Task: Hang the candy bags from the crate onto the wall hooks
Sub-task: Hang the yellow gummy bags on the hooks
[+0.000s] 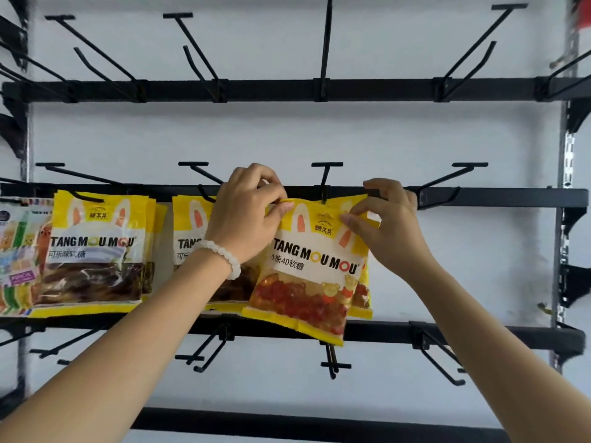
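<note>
Now both hands pinch the gummy bag's top corners, left hand, right hand, spreading it taut to thread onto the hook on the middle rail.

- You have two hands up: left hand, right hand.
- Four black rails cross the wall.
- Three stacks of yellow candy bags, from 9 o'clock to centre.
- One multicoloured bag at 9 o'clock.

**Arms and what is worn**

Both forearms bare to the frame's lower edge; no sleeves in view. Left hand: wrist carries one bracelet of round, milky-white beads, strung close, possibly stone or glass, finish hard to judge. Right hand: wrist plain. Fingernails short, apparently unpainted on both hands.
</note>
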A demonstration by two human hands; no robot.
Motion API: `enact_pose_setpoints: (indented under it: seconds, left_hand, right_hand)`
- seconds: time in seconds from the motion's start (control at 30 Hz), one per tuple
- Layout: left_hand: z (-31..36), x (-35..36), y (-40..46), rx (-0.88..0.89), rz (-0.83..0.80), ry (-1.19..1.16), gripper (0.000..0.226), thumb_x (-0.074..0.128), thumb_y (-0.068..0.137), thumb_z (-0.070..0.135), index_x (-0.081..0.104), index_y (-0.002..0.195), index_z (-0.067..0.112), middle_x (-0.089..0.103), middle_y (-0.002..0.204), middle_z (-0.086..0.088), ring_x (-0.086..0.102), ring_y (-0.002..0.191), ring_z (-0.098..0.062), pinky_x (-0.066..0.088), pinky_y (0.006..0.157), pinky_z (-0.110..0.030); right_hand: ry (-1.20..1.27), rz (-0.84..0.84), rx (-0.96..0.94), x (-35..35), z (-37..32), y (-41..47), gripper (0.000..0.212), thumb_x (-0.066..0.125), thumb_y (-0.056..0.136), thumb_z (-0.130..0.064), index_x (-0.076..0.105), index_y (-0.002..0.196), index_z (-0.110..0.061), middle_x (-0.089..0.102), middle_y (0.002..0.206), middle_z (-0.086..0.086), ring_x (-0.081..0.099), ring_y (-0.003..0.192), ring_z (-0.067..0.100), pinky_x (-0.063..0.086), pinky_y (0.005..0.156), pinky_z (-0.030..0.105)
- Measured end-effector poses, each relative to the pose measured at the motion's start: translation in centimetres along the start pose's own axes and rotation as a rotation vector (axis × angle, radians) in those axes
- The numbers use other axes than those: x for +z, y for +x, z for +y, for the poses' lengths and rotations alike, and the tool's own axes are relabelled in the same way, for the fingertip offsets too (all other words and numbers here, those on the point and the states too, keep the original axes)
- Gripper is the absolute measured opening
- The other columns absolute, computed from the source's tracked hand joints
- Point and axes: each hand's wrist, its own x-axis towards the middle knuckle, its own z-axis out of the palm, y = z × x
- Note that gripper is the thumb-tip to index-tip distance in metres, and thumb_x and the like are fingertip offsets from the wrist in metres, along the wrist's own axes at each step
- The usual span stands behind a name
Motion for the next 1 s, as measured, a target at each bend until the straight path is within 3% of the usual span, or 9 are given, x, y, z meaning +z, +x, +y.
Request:
enact_pose_setpoints:
  seconds: [0.07, 0.13, 0.2, 0.3, 0.53, 0.73, 1.0]
  left_hand:
    - [0.2, -0.8, 0.2, -0.007, 0.013, -0.02, 0.014, 0.069, 0.081, 0.023, 0.067, 0.078, 0.009, 0.06, 0.094, -0.007, 0.052, 0.089, -0.027, 0.037, 0.075, -0.032]
    - [0.2, -1.4, 0.4, -0.007, 0.019, -0.048, 0.016, 0.067, 0.082, 0.025, 0.067, 0.079, 0.009, 0.06, 0.093, -0.007, 0.053, 0.089, -0.028, 0.041, 0.075, -0.035]
    - [0.2, -1.8, 0.8, -0.016, 0.012, -0.07, 0.02, 0.064, 0.082, 0.029, 0.067, 0.079, 0.01, 0.059, 0.092, -0.007, 0.053, 0.089, -0.028, 0.044, 0.074, -0.039]
    - [0.0, -2.0, 1.3, -0.061, -0.019, -0.078, 0.02, 0.066, 0.083, 0.03, 0.068, 0.081, 0.01, 0.059, 0.094, -0.006, 0.052, 0.092, -0.028, 0.045, 0.077, -0.044]
    - [-0.5, -1.5, 1.6, -0.16, -0.124, -0.047, 0.023, 0.062, 0.084, 0.036, 0.069, 0.086, 0.014, 0.057, 0.1, -0.001, 0.047, 0.101, -0.023, 0.042, 0.084, -0.04]
    - [-0.8, 0.9, 1.2, -0.183, -0.2, 0.045, 0.027, 0.058, 0.085, 0.042, 0.07, 0.088, 0.018, 0.057, 0.1, 0.001, 0.048, 0.101, -0.021, 0.038, 0.083, -0.035]
    - [-0.8, 2.2, 1.3, -0.177, -0.21, 0.23, 0.035, 0.053, 0.086, 0.049, 0.064, 0.107, 0.024, 0.056, 0.107, 0.002, 0.047, 0.104, -0.02, 0.037, 0.081, -0.035]
  right_hand:
    - [0.061, 0.03, 0.014, -0.9, -1.2, 0.2, 0.014, 0.064, 0.085, -0.032, 0.068, 0.086, -0.018, 0.05, 0.115, -0.005, 0.043, 0.114, 0.018, 0.034, 0.086, 0.025]
    - [0.148, 0.032, 0.057, -1.8, -2.6, 0.4, 0.01, 0.061, 0.087, -0.031, 0.062, 0.082, -0.023, 0.057, 0.095, -0.006, 0.056, 0.093, 0.017, 0.044, 0.073, 0.027]
    - [0.189, 0.024, 0.112, -2.2, -3.5, 0.8, 0.012, 0.059, 0.088, -0.033, 0.06, 0.08, -0.025, 0.061, 0.078, -0.007, 0.059, 0.074, 0.015, 0.049, 0.064, 0.03]
    - [0.182, 0.024, 0.158, -2.3, -4.3, 1.2, 0.013, 0.057, 0.089, -0.035, 0.06, 0.081, -0.025, 0.062, 0.071, -0.008, 0.06, 0.065, 0.011, 0.052, 0.061, 0.033]
    - [0.103, -0.003, 0.223, -1.4, -4.1, 2.0, 0.019, 0.059, 0.086, -0.039, 0.058, 0.069, -0.032, 0.065, 0.07, -0.01, 0.064, 0.072, 0.017, 0.056, 0.071, 0.041]
    - [-0.011, -0.037, 0.257, 0.2, -2.1, 2.2, 0.013, 0.056, 0.087, -0.045, 0.059, 0.081, -0.033, 0.065, 0.072, -0.009, 0.063, 0.07, 0.016, 0.052, 0.06, 0.033]
    - [-0.196, 0.07, 0.114, 2.0, -0.2, 2.7, 0.023, 0.06, 0.085, -0.04, 0.066, 0.1, -0.024, 0.056, 0.103, -0.003, 0.05, 0.101, 0.02, 0.039, 0.068, 0.028]
